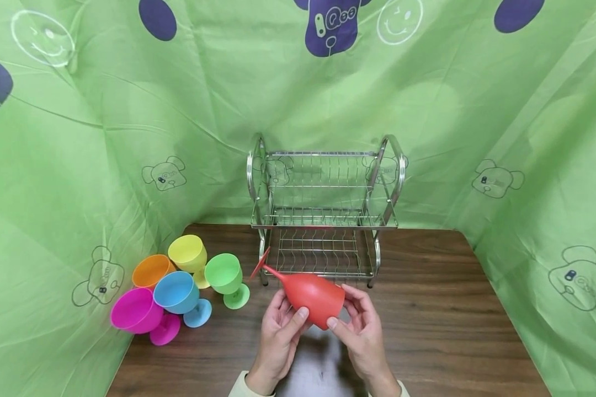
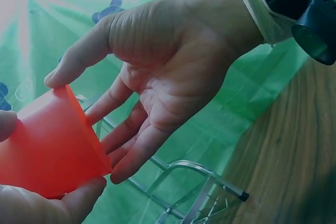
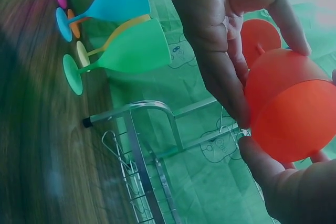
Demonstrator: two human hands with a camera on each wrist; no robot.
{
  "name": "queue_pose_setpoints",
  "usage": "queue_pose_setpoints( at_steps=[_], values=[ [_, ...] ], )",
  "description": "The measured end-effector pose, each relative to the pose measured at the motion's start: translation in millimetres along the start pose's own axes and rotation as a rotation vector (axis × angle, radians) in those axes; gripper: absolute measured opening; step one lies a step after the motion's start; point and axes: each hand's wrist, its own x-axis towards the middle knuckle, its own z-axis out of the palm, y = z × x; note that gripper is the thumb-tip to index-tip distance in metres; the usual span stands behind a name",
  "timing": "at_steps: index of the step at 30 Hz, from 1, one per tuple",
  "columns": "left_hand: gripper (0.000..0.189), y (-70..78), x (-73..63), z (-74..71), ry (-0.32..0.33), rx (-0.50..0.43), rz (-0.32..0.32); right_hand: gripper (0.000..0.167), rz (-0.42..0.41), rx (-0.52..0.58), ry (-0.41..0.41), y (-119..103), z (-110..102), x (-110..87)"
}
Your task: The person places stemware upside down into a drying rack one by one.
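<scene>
Both hands hold a red plastic goblet (image 1: 312, 296) over the near middle of the table, tilted on its side. Its foot points up and left, and its mouth faces right. My left hand (image 1: 282, 337) grips the bowl on the stem side, thumb across the near face. At the mouth end, my right hand (image 1: 363, 334) pinches the rim between thumb and fingers. The left wrist view shows the right thumb resting on the goblet's rim (image 2: 79, 119), fingers at the opposite side. In the right wrist view, the open mouth of the goblet (image 3: 296, 121) shows an empty inside.
A two-tier metal dish rack (image 1: 323, 223) stands behind the hands. To the left, upright on the wooden table (image 1: 447, 320), are yellow (image 1: 187, 252), green (image 1: 223, 274), orange (image 1: 151, 270), blue (image 1: 176, 292) and pink goblets (image 1: 136, 311). Green printed cloth (image 1: 218, 99) surrounds the table.
</scene>
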Motion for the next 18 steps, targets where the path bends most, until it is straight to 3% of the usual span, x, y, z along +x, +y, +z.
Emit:
queue_pose_setpoints(
  at_steps=[9, 14, 18],
  values=[
    [0.062, 3.6, -0.5, -1.4, 0.011, 0.049, 0.08, 0.067, -0.003, -0.004, -0.095, -1.3, -5.7, 3.5],
    [0.064, 13.6, 1.4, -2.2, 0.035, 0.148, 0.151, 0.052, -0.104, -0.09, -0.172, -5.5, -13.2, 9.2],
    [0.066, 24.8, 4.9, -5.0, -0.001, 0.216, 0.188, 0.043, -0.105, -0.155, -0.153, -10.6, -20.9, 14.3]
  ],
)
